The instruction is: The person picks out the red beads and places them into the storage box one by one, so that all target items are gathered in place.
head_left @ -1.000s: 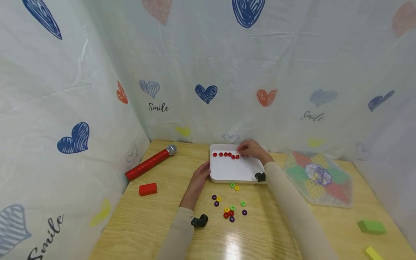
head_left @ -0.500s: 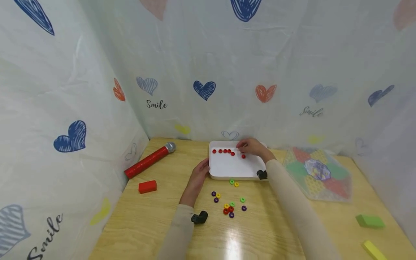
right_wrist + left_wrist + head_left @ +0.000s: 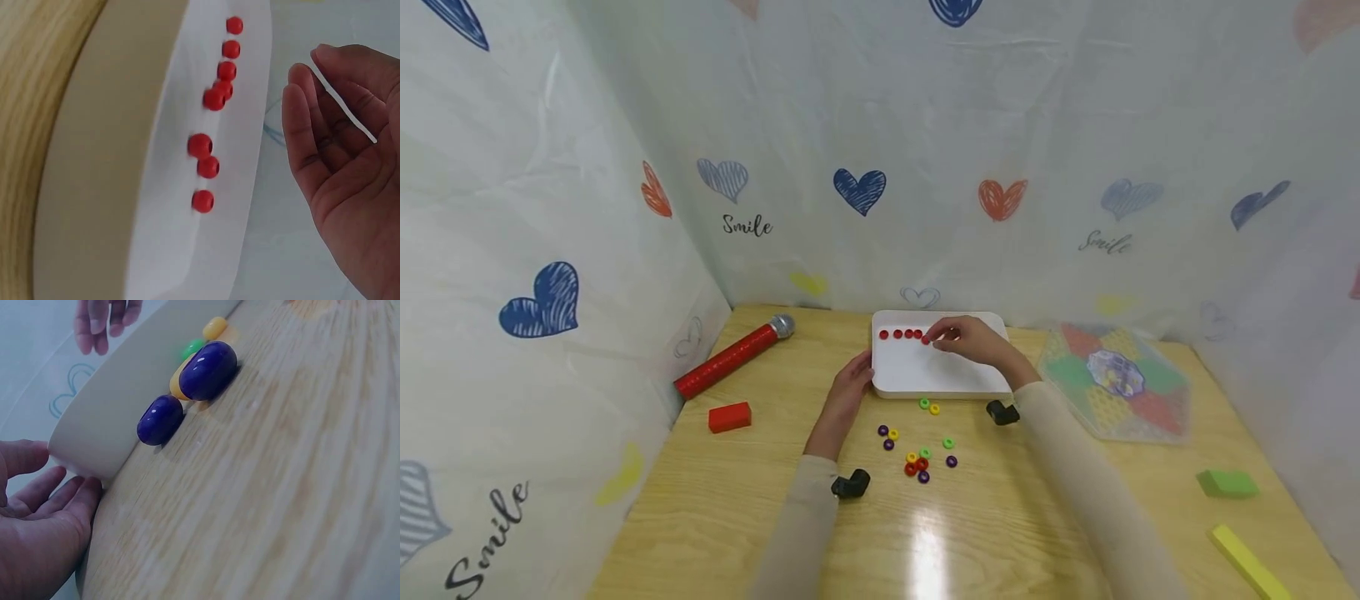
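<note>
My head camera looks down over the whole bench (image 3: 715,508); both wrist cameras sit close, sharing the white tray (image 3: 940,379).

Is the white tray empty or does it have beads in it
Not empty: the white tray holds only red beads, lined near its far edge.

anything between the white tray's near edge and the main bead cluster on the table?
Head view: a green bead and a yellow bead lie just off the white tray, before the bead cluster.
</note>
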`<state>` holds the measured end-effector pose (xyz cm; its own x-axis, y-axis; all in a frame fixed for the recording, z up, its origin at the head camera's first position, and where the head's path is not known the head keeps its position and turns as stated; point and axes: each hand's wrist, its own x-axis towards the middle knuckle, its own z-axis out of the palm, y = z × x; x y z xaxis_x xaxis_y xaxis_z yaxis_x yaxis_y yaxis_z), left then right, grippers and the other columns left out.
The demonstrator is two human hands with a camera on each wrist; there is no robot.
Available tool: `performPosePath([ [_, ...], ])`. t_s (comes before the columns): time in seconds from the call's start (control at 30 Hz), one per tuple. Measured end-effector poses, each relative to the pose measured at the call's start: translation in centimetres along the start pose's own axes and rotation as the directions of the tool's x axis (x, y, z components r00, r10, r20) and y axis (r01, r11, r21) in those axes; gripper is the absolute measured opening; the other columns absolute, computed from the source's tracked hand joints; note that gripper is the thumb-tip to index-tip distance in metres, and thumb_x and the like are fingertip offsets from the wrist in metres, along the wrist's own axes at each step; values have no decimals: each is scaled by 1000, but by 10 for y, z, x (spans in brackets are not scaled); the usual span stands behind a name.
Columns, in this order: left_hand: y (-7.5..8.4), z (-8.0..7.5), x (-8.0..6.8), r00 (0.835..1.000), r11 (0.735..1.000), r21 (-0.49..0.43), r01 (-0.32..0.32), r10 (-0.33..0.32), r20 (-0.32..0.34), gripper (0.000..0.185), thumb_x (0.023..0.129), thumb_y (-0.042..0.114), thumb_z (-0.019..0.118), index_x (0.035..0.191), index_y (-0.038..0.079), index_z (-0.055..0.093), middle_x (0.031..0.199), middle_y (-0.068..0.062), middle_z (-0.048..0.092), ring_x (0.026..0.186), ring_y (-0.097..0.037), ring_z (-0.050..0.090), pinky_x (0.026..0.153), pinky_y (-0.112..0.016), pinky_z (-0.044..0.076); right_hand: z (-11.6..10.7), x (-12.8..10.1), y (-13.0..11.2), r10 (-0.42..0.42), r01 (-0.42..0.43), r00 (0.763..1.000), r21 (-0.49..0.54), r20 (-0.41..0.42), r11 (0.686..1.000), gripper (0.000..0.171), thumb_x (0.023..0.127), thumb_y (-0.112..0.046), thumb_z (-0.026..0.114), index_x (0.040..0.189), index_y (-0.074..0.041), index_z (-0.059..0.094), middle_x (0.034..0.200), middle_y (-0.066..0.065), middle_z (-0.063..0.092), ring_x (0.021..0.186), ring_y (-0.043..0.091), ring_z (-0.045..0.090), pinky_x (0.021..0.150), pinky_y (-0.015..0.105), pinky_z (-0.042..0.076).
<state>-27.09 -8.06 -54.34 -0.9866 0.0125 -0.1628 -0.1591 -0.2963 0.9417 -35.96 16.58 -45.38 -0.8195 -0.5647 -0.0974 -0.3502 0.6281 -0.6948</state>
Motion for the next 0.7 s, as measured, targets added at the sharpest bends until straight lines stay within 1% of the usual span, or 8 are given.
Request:
performPosePath([
  [0.1, 1, 1, 0, 1000, 1000, -6, -8, 8, -3, 47, 100, 5, 46, 146, 6, 40, 149, -14, 40, 139, -25, 36, 115, -40, 31, 11, -10, -9, -69, 69, 997, 6, 32, 998, 25, 93, -17, 64, 116, -7, 68, 111, 4, 68, 95, 17, 60, 82, 33, 52],
  [0.17, 2, 2, -1, 1000, 1000, -12, -11, 11, -3, 47, 100, 5, 46, 146, 5, 40, 150, -15, 40, 140, -26, 36, 115, -40, 30, 18, -16, -13, -94, 93, 994, 15, 55, 996, 25, 93, -18, 65, 115, -7, 68, 109, 2, 69, 91, 15, 61, 78, 31, 53],
  [0.23, 2, 3, -2, 1000, 1000, -16, -12, 12, 2, 47, 100, 5, 45, 146, 5, 39, 150, -15, 39, 140, -26, 35, 115, -41, 30, 25, -23, -16, -109, 107, 991, 27, 80, 994, 23, 92, -18, 65, 113, -8, 69, 107, 2, 70, 90, 14, 62, 77, 29, 53],
  [0.3, 3, 3, -3, 1000, 1000, -22, -10, 11, 7, 47, 100, 4, 45, 147, 4, 38, 150, -16, 39, 140, -27, 34, 116, -41, 29, 30, -30, -18, -129, 123, 986, 58, 105, 991, 22, 92, -18, 65, 112, -8, 69, 106, 4, 70, 89, 13, 62, 76, 28, 53],
  [0.47, 4, 4, -3, 1000, 999, -42, 0, 1, 11, 48, 100, 3, 44, 147, 3, 37, 151, -16, 37, 141, -26, 33, 116, -40, 29, 38, -47, -21, -177, 155, 970, 136, 169, 979, 22, 92, -17, 66, 110, -6, 69, 108, 9, 69, 92, 14, 64, 83, 29, 55],
  [0.57, 5, 4, -3, 1000, 999, -37, 1, -1, 9, 48, 100, 3, 45, 147, 3, 37, 151, -16, 37, 141, -26, 33, 116, -40, 29, 42, -56, -22, -185, 156, 961, 149, 207, 976, 21, 92, -16, 65, 110, -5, 69, 108, 10, 69, 91, 14, 64, 84, 29, 54],
  [0.7, 7, 3, -3, 1000, 1000, -30, 0, 0, 5, 48, 100, 3, 45, 147, 3, 37, 151, -16, 37, 141, -26, 33, 116, -40, 28, 51, -67, -24, -176, 143, 946, 136, 272, 980, 20, 93, -15, 64, 111, -8, 69, 107, 8, 69, 89, 11, 62, 82, 27, 54],
])
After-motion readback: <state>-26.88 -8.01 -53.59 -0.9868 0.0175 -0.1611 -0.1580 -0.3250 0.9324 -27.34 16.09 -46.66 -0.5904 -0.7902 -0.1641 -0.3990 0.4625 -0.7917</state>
